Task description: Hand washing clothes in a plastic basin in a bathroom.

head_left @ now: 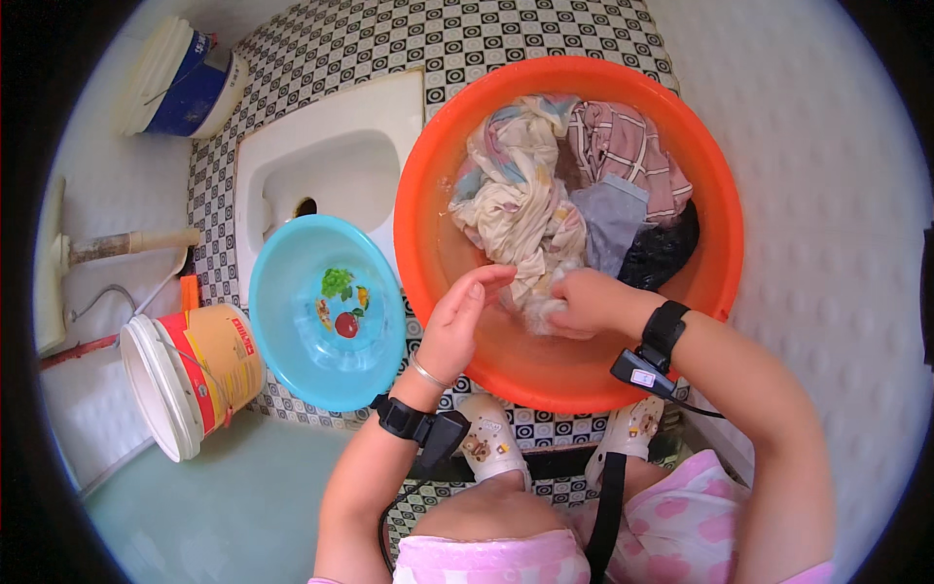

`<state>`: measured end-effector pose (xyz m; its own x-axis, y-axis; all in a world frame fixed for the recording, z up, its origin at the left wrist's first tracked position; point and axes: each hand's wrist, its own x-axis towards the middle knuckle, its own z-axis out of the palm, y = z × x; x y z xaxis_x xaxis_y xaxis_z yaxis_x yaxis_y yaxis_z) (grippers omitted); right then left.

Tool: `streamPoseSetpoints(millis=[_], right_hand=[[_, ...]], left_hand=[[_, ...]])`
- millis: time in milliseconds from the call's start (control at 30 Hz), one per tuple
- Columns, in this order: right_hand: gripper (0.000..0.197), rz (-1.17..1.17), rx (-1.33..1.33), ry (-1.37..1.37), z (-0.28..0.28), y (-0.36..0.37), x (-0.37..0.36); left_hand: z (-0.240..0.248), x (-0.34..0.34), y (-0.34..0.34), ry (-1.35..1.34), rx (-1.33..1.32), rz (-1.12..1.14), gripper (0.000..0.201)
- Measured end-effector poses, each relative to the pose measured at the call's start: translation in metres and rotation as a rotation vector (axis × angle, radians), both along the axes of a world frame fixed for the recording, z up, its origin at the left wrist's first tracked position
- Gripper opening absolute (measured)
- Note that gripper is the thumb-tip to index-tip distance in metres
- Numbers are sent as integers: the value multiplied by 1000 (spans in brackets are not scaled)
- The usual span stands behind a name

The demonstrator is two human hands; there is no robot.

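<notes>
In the round, smooth orange basin [574, 66], a cream cloth [520, 209] lies twisted in soft, wet wrinkles. The right hand [595, 304] is closed on a whitish, soaked bunch [538, 313] at its near end; the left hand [459, 313], slightly apart, is open with bent fingers. Beside lie a pink checked cloth [628, 156], a flat grey-blue cloth [611, 219] and a shiny black cloth [664, 248].

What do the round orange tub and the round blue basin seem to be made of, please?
The round orange tub looks like smooth, satin plastic: it is evenly coloured, with no visible seams. The round blue basin is probably glossier plastic, judging by its smooth surface and soft highlights.
</notes>
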<state>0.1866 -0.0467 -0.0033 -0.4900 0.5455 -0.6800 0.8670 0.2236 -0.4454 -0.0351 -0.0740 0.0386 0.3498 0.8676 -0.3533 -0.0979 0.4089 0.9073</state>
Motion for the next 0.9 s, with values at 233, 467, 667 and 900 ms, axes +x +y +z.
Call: streamPoseSetpoints(millis=[233, 467, 667, 900], right_hand=[[37, 412, -243, -211, 36, 0, 0], [23, 207, 201, -355, 14, -15, 17], [24, -521, -217, 503, 52, -1, -8], [23, -406, 490, 949, 116, 17, -54]], left_hand=[[19, 8, 13, -174, -67, 23, 51], [24, 14, 9, -371, -166, 87, 59], [17, 21, 6, -360, -205, 243, 58], [39, 41, 31, -650, -443, 299, 47]])
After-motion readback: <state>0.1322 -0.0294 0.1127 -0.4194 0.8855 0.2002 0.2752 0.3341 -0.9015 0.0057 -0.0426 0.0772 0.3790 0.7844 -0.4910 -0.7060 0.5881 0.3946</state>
